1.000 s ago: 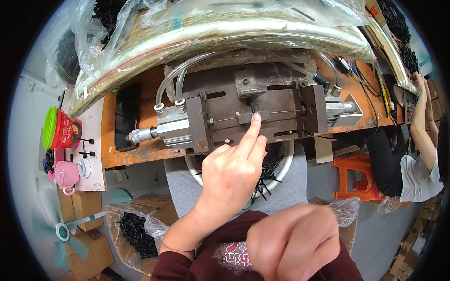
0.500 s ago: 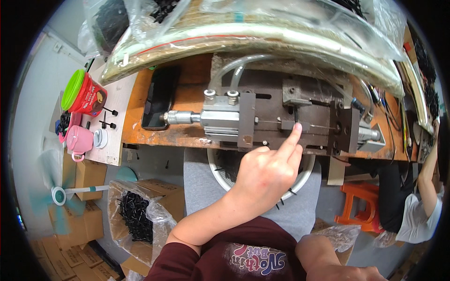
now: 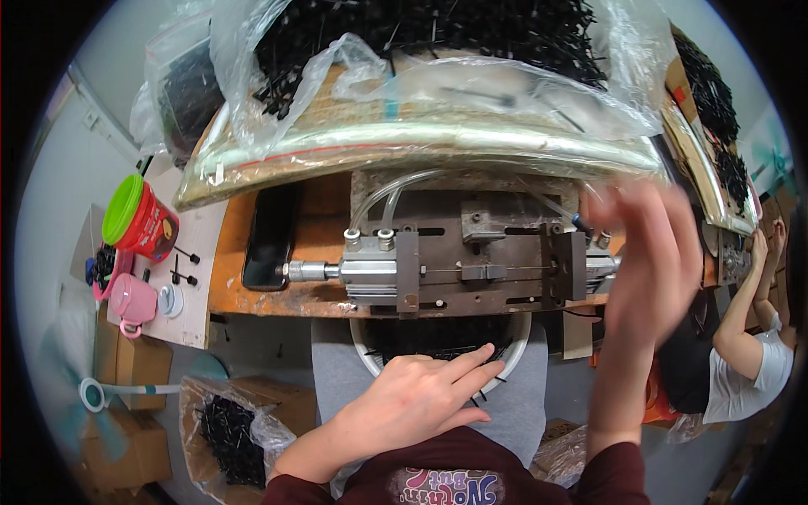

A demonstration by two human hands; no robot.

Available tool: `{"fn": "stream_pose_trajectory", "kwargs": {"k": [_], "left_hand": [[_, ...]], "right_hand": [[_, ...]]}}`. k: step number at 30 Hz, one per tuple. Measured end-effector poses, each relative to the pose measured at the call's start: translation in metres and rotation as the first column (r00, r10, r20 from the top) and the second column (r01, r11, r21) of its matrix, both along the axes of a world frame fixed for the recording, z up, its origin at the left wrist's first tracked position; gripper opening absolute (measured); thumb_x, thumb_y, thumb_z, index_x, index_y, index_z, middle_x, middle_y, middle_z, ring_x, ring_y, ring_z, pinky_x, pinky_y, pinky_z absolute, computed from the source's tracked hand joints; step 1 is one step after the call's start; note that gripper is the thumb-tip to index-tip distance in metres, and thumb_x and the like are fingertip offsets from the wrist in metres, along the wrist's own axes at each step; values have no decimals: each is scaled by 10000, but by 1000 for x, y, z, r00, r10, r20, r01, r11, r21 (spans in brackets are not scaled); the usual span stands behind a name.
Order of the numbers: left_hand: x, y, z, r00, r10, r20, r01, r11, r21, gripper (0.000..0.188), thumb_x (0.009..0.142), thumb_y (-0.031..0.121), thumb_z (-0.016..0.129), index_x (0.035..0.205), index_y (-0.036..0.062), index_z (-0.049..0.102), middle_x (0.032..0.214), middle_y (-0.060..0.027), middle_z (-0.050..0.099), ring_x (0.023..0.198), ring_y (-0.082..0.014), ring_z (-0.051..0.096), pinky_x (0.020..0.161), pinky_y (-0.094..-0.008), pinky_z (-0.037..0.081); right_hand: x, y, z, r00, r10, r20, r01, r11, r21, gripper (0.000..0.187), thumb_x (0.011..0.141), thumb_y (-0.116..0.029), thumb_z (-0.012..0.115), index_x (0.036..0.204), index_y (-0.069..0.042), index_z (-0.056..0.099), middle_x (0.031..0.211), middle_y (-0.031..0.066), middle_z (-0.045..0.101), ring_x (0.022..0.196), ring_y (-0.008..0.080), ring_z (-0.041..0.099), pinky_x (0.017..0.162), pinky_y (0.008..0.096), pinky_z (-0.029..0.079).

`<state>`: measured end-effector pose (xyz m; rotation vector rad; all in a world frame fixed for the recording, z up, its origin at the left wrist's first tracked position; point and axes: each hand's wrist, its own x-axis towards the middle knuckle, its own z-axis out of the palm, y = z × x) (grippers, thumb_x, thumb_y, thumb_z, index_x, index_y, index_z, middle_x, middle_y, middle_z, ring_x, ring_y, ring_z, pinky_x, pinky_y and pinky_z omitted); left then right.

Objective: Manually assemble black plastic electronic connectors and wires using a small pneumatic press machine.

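Observation:
My left hand (image 3: 425,391) is low over the white basin (image 3: 364,358) in my lap, fingers stretched out, with no part visible in it. Thin black pieces (image 3: 442,335) lie in that basin, and a few stick out past its rim. On the bench in front stands a metal fixture with an air cylinder (image 3: 370,278) on its left. A thin rod runs from the cylinder to a small grey block (image 3: 484,271) in the middle. My right hand (image 3: 652,252) is raised before the fixture's right end, smeared by motion; whether it holds anything is hidden.
Behind the fixture, a plastic-lined tray (image 3: 404,139) carries a heap of black pieces (image 3: 438,34). A phone (image 3: 271,240), a red tub (image 3: 147,220) and a pink cup (image 3: 133,299) are at left. Below are a fan (image 3: 91,393) and a bagged box (image 3: 231,442). Another person (image 3: 749,362) sits at right.
My left hand has left the small block and dropped to the basin. The black piece at the block is no longer there. My right hand has risen from the lower right. The view has shifted.

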<state>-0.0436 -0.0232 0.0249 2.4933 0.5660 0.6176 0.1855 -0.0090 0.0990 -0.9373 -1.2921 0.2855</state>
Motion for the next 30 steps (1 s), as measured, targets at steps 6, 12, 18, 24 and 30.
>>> {"fn": "stream_pose_trajectory", "kwargs": {"k": [6, 12, 18, 24, 30], "left_hand": [[4, 0, 15, 993, -18, 120, 16, 1000, 14, 461, 800, 347, 815, 1180, 106, 717, 1168, -57, 734, 678, -191, 694, 602, -268, 542], [-13, -6, 9, 994, 33, 102, -26, 998, -61, 383, 863, 288, 767, 1170, 68, 705, 1100, -82, 742, 804, -225, 737, 683, -302, 588], [-16, -11, -8, 997, 9, 74, 0, 992, -126, 362, 873, 277, 756, 1172, 79, 705, 1080, -68, 743, 811, -218, 737, 689, -302, 590], [-5, -13, -8, 990, -2, 142, 9, 999, -49, 360, 839, 290, 789, 1139, 101, 729, 1067, -59, 759, 746, -213, 725, 646, -302, 575], [-20, -13, 1, 983, 50, 178, -43, 998, -46, 358, 801, 197, 829, 1121, 71, 730, 1056, -90, 762, 799, -219, 740, 690, -299, 588]], "right_hand": [[111, 160, 48, 520, -501, 692, 540, 820, 188, 241, 943, -200, 660, 1152, -92, 709, 1058, 66, 750, 915, 185, 680, 808, 367, 542], [97, 193, 28, 355, 123, 927, 614, 716, -331, 353, 865, -342, 731, 963, -5, 694, 923, 179, 725, 868, 284, 700, 800, 388, 539], [53, 178, 36, 570, 49, 820, 315, 909, -273, 206, 881, -171, 721, 983, 0, 669, 899, 141, 715, 848, 265, 677, 787, 375, 536], [28, 193, 16, 122, 151, 981, 431, 882, -189, 174, 910, -141, 651, 946, 24, 607, 1027, 189, 645, 1043, 381, 621, 899, 445, 505], [20, 138, 29, 670, -184, 719, 163, 982, 99, 112, 924, -102, 649, 943, 2, 614, 896, 173, 657, 826, 333, 661, 732, 410, 519]]}}
